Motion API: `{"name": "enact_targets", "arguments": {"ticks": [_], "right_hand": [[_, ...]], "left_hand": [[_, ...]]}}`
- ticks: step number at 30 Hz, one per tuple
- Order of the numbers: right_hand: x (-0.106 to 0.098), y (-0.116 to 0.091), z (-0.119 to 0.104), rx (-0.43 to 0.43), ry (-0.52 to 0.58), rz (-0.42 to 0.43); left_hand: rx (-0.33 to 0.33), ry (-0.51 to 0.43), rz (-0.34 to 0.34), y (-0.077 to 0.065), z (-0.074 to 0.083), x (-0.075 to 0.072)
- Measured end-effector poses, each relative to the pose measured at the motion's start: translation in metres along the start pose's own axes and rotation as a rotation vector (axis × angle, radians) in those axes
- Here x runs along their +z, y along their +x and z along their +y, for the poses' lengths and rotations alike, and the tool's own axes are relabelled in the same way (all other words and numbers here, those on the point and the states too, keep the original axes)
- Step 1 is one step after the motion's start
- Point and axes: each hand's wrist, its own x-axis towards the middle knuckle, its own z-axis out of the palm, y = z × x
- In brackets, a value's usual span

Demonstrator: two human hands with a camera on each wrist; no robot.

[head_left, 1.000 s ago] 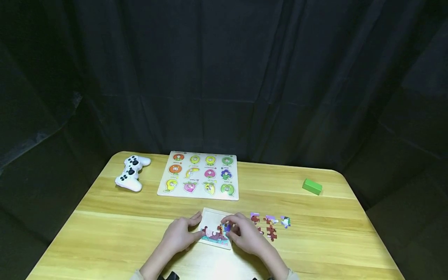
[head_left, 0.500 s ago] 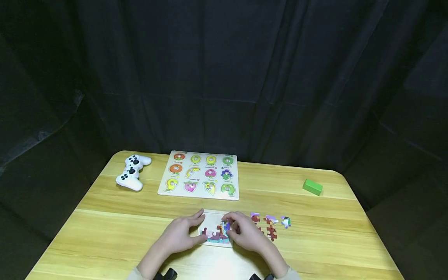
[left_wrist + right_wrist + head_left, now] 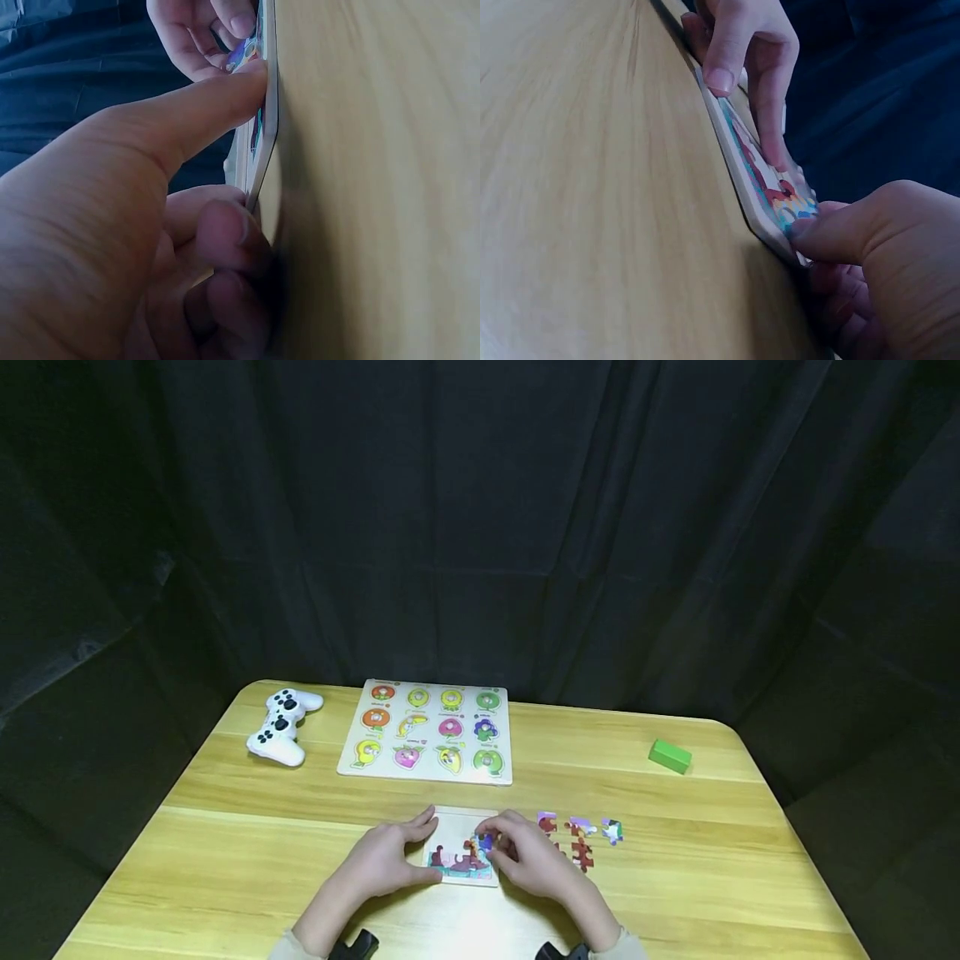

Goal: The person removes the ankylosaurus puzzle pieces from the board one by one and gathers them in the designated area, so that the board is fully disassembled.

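A small jigsaw board [image 3: 453, 827] lies on the table in the head view, with joined reddish, pink and teal pieces along its near side. My left hand [image 3: 382, 856] grips the board's left side, thumb at the near edge and forefinger at the far left corner. In the left wrist view its other fingers curl beside the board. My right hand [image 3: 531, 858] pinches a blue and purple puzzle piece [image 3: 485, 842] at the board's right side. The right wrist view shows the right thumb [image 3: 840, 232] pressing over the blue part; the fingers partly hide the piece.
Loose puzzle pieces [image 3: 582, 856] lie right of the right hand. Behind the board is a larger fruit peg puzzle [image 3: 423, 774]. A white game controller [image 3: 281, 727] lies at the back left, a green block [image 3: 670, 757] at the back right. Dark curtains [image 3: 480, 527] surround the table.
The jigsaw board has turned from a slant to nearly square with the table, the left hand turning with it. The right hand stays on the blue and purple piece.
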Motion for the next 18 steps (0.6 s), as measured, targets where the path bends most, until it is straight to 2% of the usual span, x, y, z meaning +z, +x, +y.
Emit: {"name": "enact_targets", "arguments": {"ticks": [9,15,18], "right_hand": [[-0.0011,0.0056,-0.0058,0.0,-0.118,0.084],[-0.0025,0.003,-0.0069,0.044,-0.019,0.0],[-0.0029,0.0012,-0.006,0.043,-0.019,-0.021]], "left_hand": [[0.021,-0.001,0.001,0.004,0.0029,-0.0045],[0.016,-0.005,0.014,0.0001,0.0024,-0.0014],[0.021,0.005,0.028,-0.0017,0.0033,0.0007]]}}
